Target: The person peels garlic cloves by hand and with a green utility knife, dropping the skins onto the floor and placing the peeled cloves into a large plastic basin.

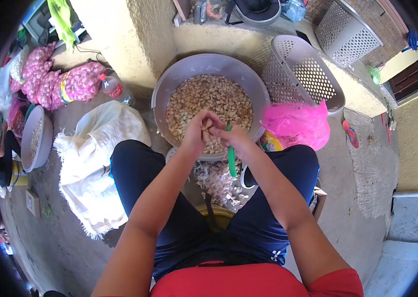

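head | left hand (196, 132) pinches small pale garlic clove (208, 134) above round grey plastic basin (209, 58) of peeled cloves, keeping drops inside | right hand (234, 140) clamps green plastic-handled knife (231, 159) against clove for paring | papery white skins (217, 179) heaped below, between knees

Plastic, cloth and rough plaster around a basin of peeled cloves.

The basin (209, 63) at 12 o'clock is matt grey plastic, and its cloves (209, 99) are pale and smooth. The knife handle (231, 159) in the right hand (233, 138) is glossy green plastic. Dry, papery skins (216, 180) lie at 6 o'clock of the basin. At 9 o'clock a white woven sack (95, 163) has frayed edges. At 2 o'clock a pink bag (298, 123) is thin, shiny plastic, beside a matt lattice basket (303, 69). The wall (135, 34) and floor (362, 188) look rough and grainy.
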Demonstrator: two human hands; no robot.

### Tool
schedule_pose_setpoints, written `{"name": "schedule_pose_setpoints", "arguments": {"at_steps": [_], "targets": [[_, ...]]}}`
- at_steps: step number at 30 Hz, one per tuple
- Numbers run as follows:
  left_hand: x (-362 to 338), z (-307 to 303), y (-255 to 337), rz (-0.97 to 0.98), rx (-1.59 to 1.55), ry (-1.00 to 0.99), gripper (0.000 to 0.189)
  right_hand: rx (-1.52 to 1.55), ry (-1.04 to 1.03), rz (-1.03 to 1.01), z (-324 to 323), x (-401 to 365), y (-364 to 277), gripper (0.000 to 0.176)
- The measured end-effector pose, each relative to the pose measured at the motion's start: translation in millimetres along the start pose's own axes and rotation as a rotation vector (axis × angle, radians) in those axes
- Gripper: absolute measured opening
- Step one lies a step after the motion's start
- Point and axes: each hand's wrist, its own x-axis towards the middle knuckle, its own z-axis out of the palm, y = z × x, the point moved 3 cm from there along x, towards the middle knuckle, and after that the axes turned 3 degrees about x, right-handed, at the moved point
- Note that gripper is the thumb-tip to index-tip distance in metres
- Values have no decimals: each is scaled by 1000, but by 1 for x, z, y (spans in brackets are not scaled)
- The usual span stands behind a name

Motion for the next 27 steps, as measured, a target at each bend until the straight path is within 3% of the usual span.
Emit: {"name": "schedule_pose_setpoints", "arguments": {"at_steps": [5,8,11,17,20,27], "targets": [[-1,7,5,50,-97,67,26,81,-39,-37,0,-3,-5,17],[2,-1,2,56,-95,-8,18,125,-82,-23,-8,5,3,23],[0,-2,7,125,-161,226,14,226,-69,-44,-3,-5,-11,29],[-9,4,18,62,187,213,15,342,-84,-22,-12,-9,-26,35],[-13,9,20,92,362,101,16,222,-29,-60,-15,-11,-33,34],[-16,16,24,110,648,105,21,-117,97,-157,-23,-9,-35,28]]}}
